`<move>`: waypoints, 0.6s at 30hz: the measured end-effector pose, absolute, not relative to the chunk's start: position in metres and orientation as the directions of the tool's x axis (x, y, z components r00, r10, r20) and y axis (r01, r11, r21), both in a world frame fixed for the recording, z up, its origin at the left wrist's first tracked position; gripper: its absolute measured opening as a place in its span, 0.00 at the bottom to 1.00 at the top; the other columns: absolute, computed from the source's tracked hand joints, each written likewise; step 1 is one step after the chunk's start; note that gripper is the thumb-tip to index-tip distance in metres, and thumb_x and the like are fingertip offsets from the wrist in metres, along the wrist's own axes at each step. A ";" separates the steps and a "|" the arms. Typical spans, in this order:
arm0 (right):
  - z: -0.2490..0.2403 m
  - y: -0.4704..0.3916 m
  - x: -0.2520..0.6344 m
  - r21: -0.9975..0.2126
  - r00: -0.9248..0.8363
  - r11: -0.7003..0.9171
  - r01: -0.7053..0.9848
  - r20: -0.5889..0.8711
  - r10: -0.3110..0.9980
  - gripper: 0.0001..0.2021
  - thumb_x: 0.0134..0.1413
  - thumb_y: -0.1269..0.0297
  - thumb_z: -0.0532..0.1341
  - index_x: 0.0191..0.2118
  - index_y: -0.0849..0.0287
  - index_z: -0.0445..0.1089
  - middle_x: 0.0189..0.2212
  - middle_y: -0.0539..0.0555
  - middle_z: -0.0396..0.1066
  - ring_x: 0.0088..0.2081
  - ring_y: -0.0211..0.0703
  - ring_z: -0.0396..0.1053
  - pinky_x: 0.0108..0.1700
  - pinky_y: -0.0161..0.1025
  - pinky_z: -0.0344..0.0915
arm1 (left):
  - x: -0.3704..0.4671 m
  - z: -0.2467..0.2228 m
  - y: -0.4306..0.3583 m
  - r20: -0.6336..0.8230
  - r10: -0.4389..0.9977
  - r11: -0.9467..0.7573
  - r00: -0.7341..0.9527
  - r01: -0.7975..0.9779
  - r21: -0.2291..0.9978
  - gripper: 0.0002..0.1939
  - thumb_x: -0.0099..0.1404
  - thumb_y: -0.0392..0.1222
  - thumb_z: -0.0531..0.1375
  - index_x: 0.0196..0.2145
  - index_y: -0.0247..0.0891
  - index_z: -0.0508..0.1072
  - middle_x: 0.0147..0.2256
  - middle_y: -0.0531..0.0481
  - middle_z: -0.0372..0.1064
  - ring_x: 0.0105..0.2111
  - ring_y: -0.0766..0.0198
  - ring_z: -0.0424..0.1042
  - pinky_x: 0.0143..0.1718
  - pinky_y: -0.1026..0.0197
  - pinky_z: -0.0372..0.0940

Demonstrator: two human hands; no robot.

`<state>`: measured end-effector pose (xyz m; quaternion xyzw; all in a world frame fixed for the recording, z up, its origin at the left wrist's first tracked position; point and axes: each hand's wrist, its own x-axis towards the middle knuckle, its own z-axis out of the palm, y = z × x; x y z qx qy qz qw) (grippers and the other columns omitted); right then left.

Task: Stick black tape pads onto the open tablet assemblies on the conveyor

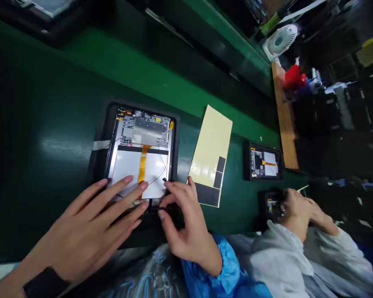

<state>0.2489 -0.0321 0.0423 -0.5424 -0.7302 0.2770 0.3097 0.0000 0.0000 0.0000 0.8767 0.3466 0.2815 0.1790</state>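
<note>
An opened tablet (149,131) lies in a black frame, its circuit board at the top and white battery cells below with an orange ribbon down the middle. Across the lower left of the battery, my left hand (96,221) rests with its fingers spread. My right hand (186,223) is at the tablet's lower right corner, thumb and fingers bent together around a small dark piece (164,179) by the fingertips. Thin dark wires cross the right battery cell. To the right lies a yellow backing sheet (213,136) with black adhesive pieces on its lower part.
Another opened device (270,163) in a black frame sits farther right on the green table (65,124). Below it, a person's hands (298,209) work over a second framed device. A white fan (279,40) stands at the upper right, near a wooden edge (286,124).
</note>
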 end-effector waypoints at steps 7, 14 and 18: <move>0.048 -0.027 0.255 -0.735 -0.317 0.249 0.631 0.048 0.947 0.42 0.69 0.75 0.61 0.83 0.50 0.47 0.42 0.50 0.81 0.60 0.53 0.76 0.81 0.76 0.43 | 0.004 0.003 0.004 0.352 0.738 -0.659 0.575 0.502 0.560 0.20 0.91 0.48 0.48 0.61 0.49 0.80 0.74 0.57 0.64 0.81 0.64 0.50 0.84 0.57 0.38; 0.055 -0.029 0.251 -0.604 -0.289 0.243 0.759 0.022 0.957 0.44 0.73 0.74 0.60 0.86 0.53 0.40 0.59 0.62 0.78 0.71 0.62 0.66 0.78 0.79 0.51 | 0.003 0.000 -0.001 0.368 0.747 -0.653 0.554 0.505 0.565 0.20 0.91 0.48 0.48 0.62 0.48 0.79 0.75 0.56 0.62 0.81 0.62 0.50 0.84 0.56 0.38; 0.045 -0.033 0.254 -0.578 -0.400 0.412 0.704 0.157 0.903 0.47 0.70 0.79 0.58 0.86 0.47 0.41 0.56 0.54 0.83 0.73 0.54 0.67 0.83 0.71 0.38 | 0.000 -0.004 -0.006 0.381 0.725 -0.680 0.574 0.512 0.524 0.20 0.90 0.43 0.48 0.65 0.46 0.77 0.74 0.50 0.64 0.79 0.55 0.55 0.84 0.49 0.40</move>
